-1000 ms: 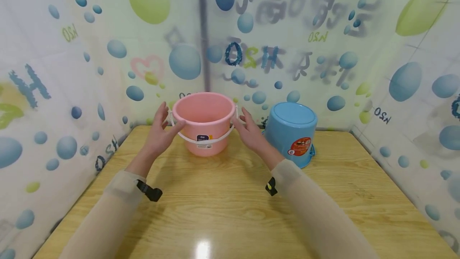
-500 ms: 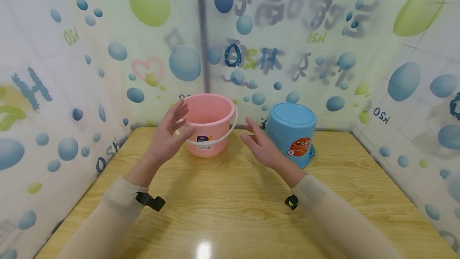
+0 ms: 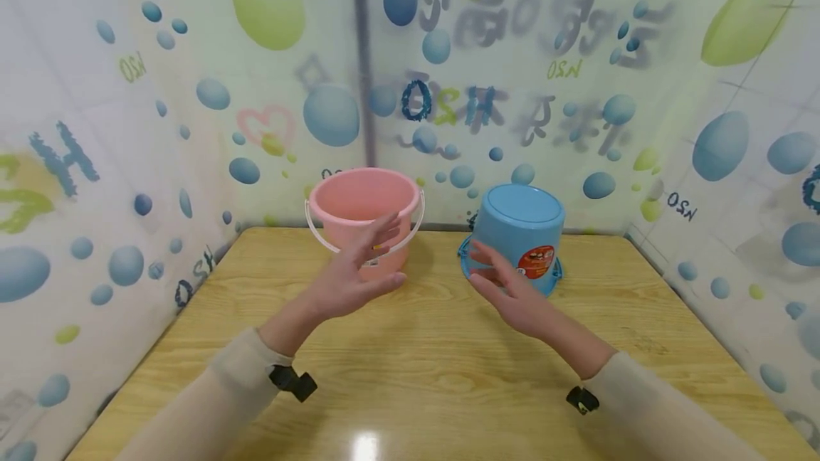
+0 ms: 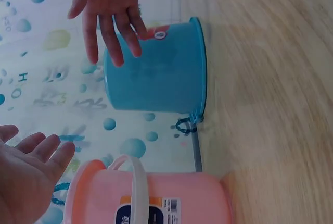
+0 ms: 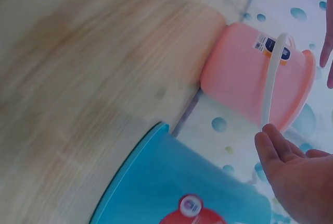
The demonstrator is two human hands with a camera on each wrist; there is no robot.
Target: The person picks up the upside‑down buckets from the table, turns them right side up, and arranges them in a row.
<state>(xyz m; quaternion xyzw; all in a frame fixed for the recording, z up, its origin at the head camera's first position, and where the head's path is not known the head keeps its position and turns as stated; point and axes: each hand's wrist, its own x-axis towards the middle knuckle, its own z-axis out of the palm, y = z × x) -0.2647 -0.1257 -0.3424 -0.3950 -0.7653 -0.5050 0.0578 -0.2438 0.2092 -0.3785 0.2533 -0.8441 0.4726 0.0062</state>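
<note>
A pink bucket (image 3: pixel 333 233) stands upright at the back of the table, its white handle (image 3: pixel 419 213) hanging down over the front. To its right a blue bucket (image 3: pixel 522 203) stands upside down, with a red label (image 3: pixel 537 260) on its side. My left hand (image 3: pixel 346 279) is held in the air in front of the pink bucket, fingers extended, hiding part of its front and label. My right hand (image 3: pixel 515 297) hovers before the blue bucket with relaxed fingers, covering its lower left side. Neither hand holds anything. The left wrist view shows both buckets, the blue one (image 4: pixel 156 73) farther off.
The wooden table (image 3: pixel 423 368) reaches back to a patterned curtain (image 3: pixel 500 126) close behind both buckets. Similar curtains close in the left and right sides. A gap of bare tabletop lies between the two buckets.
Both hands have come away from the sides of the pink bucket and shifted to the right and nearer. The right hand is now before the blue bucket. Both buckets have stayed in place.
</note>
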